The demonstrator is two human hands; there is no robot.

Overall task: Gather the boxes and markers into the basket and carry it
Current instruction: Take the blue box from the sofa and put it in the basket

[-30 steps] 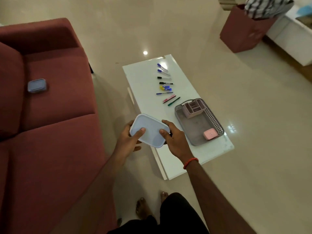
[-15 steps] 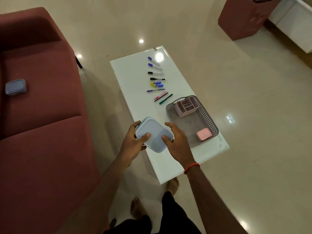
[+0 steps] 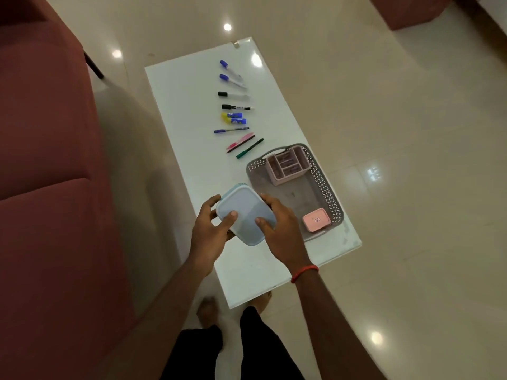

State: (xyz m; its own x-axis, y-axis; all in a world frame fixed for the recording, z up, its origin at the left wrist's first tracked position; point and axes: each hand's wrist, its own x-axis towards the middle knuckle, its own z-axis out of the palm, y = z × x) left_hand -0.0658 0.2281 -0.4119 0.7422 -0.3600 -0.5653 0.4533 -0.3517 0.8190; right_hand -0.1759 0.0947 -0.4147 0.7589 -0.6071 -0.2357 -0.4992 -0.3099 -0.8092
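A pale blue lidded box (image 3: 245, 215) is held above the white table (image 3: 192, 111), just left of the grey perforated basket (image 3: 326, 185). My left hand (image 3: 210, 234) grips its left side with the thumb on the lid. My right hand (image 3: 282, 229) grips its right side. Inside the basket stand a pink divided organiser (image 3: 288, 165) at the far end and a small pink box (image 3: 316, 219) at the near end. Several markers and pens (image 3: 234, 108) lie in a row on the table beyond the basket.
A dark red sofa (image 3: 46, 174) runs along the left, close to the table. Glossy beige floor (image 3: 411, 133) surrounds the table. A red box-like object (image 3: 411, 9) sits at the top right. My feet and dark trousers are at the table's near end.
I have stepped closer to the table and the box has moved right, toward the basket. The sofa seat with the second blue box has left the view.
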